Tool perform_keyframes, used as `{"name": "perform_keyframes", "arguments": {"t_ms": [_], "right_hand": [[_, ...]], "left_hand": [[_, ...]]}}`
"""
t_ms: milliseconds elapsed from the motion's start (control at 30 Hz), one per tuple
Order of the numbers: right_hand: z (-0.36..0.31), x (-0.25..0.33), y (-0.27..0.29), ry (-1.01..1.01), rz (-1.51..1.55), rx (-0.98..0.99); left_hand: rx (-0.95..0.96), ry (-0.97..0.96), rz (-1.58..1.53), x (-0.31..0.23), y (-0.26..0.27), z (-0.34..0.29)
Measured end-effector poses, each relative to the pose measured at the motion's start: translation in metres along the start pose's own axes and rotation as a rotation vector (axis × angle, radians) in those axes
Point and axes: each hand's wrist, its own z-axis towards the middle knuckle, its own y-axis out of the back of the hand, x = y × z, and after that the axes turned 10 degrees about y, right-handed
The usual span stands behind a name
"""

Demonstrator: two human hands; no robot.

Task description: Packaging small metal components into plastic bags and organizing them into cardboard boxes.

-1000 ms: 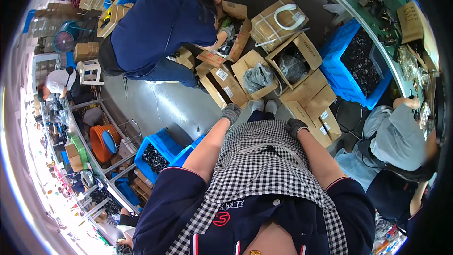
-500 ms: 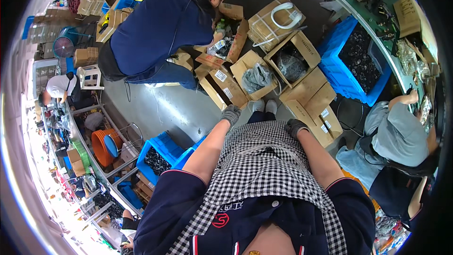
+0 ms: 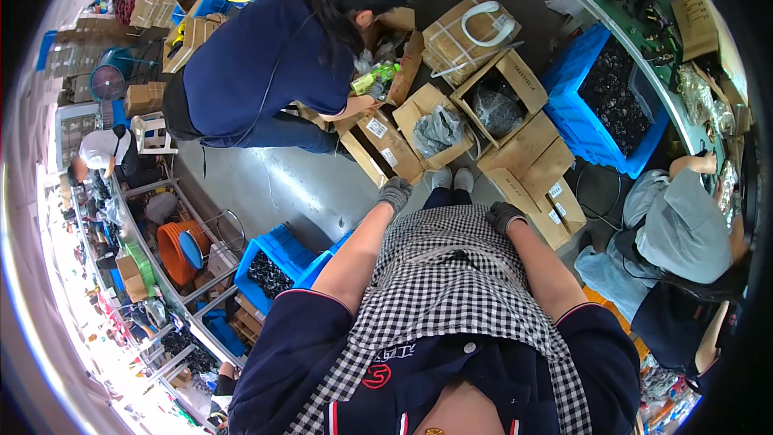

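Note:
My left hand (image 3: 395,193), in a grey glove, is curled against the near edge of an open cardboard box (image 3: 384,145) and grips it. My right hand (image 3: 505,216), in a dark glove, is bent closed beside my checkered apron (image 3: 451,274); its fingertips are hidden. Close to that hand stands another cardboard box (image 3: 534,185) with white labels. Between them sits an open box (image 3: 433,125) with a grey plastic bag (image 3: 437,132) in it. A co-worker (image 3: 258,64) leans in from the left, holding a green bottle (image 3: 376,78) over a box.
A strapped carton (image 3: 467,36) carries a white hose loop. Farther right is a blue crate (image 3: 581,101) of black parts beside a green workbench (image 3: 644,40). A second co-worker (image 3: 680,221) sits at right. Blue crates (image 3: 278,254) stand at left, near a metal rack (image 3: 173,290).
The co-worker's hand has lifted the green bottle from the far box, bringing it into fuller view, and their body has shifted slightly left. My hands have hardly moved.

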Motion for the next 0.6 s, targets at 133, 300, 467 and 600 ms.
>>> {"name": "perform_keyframes", "arguments": {"t_ms": [133, 300, 467, 600], "right_hand": [[0.002, -0.001, -0.003, 0.034, -0.006, -0.014], [0.003, -0.005, -0.006, 0.0, 0.033, -0.041], [0.002, 0.002, -0.003, 0.028, 0.022, -0.054], [0.002, 0.001, -0.001, 0.017, 0.018, -0.051]], "left_hand": [[0.012, 0.024, -0.11, 0.028, -0.014, 0.023], [-0.02, -0.008, -0.013, 0.001, -0.007, 0.004], [-0.022, -0.056, 0.056, -0.003, 0.008, -0.005], [-0.037, -0.06, 0.088, -0.014, 0.011, -0.011]]}}
